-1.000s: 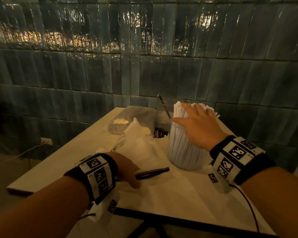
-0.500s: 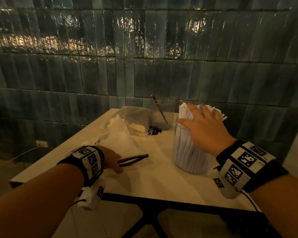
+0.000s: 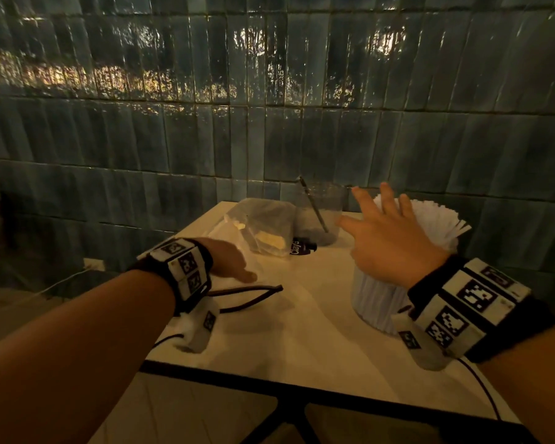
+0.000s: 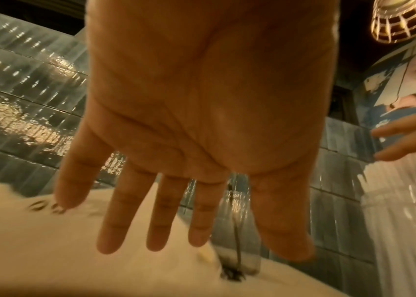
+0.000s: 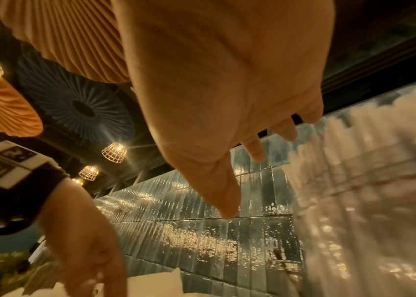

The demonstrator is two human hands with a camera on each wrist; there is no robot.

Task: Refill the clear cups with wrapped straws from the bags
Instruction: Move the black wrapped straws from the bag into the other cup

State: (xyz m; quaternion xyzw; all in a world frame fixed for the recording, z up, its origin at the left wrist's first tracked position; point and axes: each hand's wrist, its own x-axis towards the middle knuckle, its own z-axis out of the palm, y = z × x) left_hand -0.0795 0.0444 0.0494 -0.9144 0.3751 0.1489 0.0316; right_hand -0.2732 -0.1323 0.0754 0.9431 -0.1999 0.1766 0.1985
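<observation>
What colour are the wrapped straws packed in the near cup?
White, the wrapped straws fan out of the near cup; clearest in the head view.

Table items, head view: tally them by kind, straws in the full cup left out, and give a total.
Clear plastic cups: 2, one packed with white wrapped straws, one near the wall holding a single dark straw
Clear plastic bags: 1
Loose dark straws on the table: 2
Total: 5

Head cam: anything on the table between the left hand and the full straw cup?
Only the dark wrapped straws by the left hand; beyond them bare tabletop up to the full straw cup.
</observation>
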